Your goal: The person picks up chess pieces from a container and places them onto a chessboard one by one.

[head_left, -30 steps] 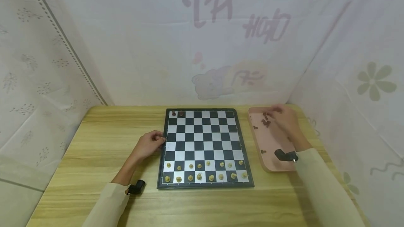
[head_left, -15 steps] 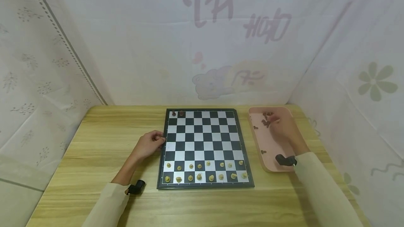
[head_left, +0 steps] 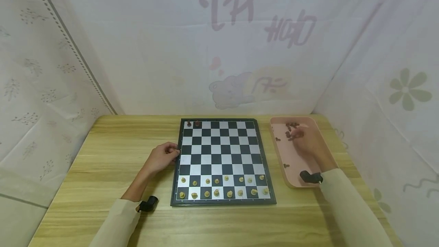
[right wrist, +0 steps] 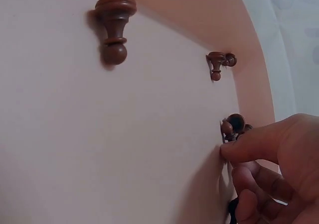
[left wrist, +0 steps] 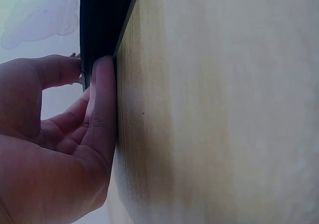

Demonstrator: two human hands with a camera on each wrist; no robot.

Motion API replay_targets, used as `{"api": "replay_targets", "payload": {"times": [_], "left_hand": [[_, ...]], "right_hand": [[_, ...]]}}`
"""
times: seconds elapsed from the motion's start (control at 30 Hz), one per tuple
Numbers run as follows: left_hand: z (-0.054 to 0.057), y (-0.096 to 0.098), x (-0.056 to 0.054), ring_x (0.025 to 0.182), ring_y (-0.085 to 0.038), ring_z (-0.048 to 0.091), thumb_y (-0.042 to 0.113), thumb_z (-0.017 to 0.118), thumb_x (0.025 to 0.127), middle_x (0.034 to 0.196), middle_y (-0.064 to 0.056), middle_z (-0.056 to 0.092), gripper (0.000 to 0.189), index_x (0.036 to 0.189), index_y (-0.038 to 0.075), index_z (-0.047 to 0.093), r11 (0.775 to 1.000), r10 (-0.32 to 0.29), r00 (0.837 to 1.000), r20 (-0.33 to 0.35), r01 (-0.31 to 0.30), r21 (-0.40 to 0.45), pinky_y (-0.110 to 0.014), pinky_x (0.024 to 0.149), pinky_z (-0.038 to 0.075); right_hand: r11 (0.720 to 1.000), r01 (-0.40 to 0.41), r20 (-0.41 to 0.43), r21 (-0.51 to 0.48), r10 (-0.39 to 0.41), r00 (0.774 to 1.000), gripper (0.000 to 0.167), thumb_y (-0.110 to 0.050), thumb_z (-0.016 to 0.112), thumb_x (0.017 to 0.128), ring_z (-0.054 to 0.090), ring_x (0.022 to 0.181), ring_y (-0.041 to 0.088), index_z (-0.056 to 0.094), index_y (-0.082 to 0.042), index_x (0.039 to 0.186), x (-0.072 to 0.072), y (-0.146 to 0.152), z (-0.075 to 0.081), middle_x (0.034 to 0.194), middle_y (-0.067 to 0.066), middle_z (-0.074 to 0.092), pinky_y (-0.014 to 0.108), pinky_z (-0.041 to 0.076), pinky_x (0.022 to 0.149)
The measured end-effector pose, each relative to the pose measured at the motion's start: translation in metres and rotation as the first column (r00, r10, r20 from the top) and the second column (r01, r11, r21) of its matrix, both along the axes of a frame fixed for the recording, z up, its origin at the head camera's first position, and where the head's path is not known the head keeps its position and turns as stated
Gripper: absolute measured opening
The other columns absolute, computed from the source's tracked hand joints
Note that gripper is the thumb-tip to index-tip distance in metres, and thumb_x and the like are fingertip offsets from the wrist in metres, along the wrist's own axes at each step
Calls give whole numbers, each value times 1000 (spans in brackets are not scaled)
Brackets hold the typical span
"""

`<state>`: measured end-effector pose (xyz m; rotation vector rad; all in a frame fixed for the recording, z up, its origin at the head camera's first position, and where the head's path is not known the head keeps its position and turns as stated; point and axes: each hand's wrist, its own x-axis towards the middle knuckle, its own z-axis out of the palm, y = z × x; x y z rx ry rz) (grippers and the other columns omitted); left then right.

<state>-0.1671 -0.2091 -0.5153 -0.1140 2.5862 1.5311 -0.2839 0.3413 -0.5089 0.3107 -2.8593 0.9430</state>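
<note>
My left hand (head_left: 160, 158) holds the left edge of a black-and-white chessboard (head_left: 221, 149). In the left wrist view the thumb lies on the board's top edge and the fingers (left wrist: 102, 104) are against its side, near the wood. My right hand (head_left: 308, 142) is inside a pink tray (head_left: 298, 169), its fingertips among brown chess pieces (head_left: 288, 134). The right wrist view shows the thumb and curled fingers close to the tray floor by a toppled piece (right wrist: 228, 128). Whether they pinch a piece is hidden. A brown pawn (right wrist: 115, 30) lies apart in the tray.
Several cream chess pieces (head_left: 216, 192) stand in two rows along the board's near side. Two brown pieces, one a chess piece (head_left: 189, 124) in the corner, stand at its far left. The wooden table (head_left: 120, 144) meets white patterned cloth (head_left: 164, 68) at the back and sides.
My right hand has shifted slightly toward me within the tray, from the pieces at the far end to the nearer cluster. More of the far pieces now show. The left hand has stayed put.
</note>
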Motion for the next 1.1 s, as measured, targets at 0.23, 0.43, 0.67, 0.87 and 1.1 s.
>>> {"api": "replay_targets", "payload": {"times": [0.23, 0.43, 0.67, 0.87, 1.1], "left_hand": [[1, 0, 0, 79, -19, 72, 11, 68, 104, 96, -12, 72, 31, 128, -9, 69, 1000, 1, 1000, 5, -1, 11, -34, 74, 64], [1, 0, 0, 78, -19, 72, 11, 68, 105, 95, -11, 71, 30, 127, -9, 69, 1000, -1, 1000, -3, 1, 5, -33, 73, 63], [0, 0, 1, 79, -20, 73, 11, 68, 105, 96, -12, 71, 30, 127, -9, 69, 1000, 0, 1000, -1, 0, 9, -34, 74, 64], [-1, -1, 1, 79, -19, 72, 12, 67, 105, 97, -12, 72, 31, 128, -8, 69, 1000, 5, 1000, 4, -5, 12, -34, 74, 63], [-1, -1, -2, 81, -20, 72, 12, 68, 105, 97, -12, 71, 31, 129, -7, 70, 1000, 5, 1000, 18, -6, 24, -33, 74, 63]], "right_hand": [[1000, 6, -10, -23, -6, 1000, 16, 3, 68, 97, 60, 131, 47, 84, 0, 98, 5, 9, 0, 145, 26, 65, 38, 50, 93], [995, 22, 10, -95, -22, 1000, 22, -8, 71, 105, 65, 118, 38, 79, 8, 117, 12, 4, 9, 136, 31, 67, 30, 51, 91], [966, -128, -40, -225, 122, 992, 15, 2, 69, 103, 66, 99, 12, 80, 10, 110, 11, -10, 21, 130, 28, 71, 21, 56, 67], [988, -70, 0, -134, 71, 998, 20, -13, 67, 108, 74, 92, 31, 82, -4, 118, 13, -26, 34, 115, 12, 79, 27, 58, 71], [998, 38, 140, -45, -31, 990, 41, -52, 61, 111, 70, 110, 21, 78, -25, 137, 19, -52, 52, 136, -2, 75, 39, 56, 89]]}}
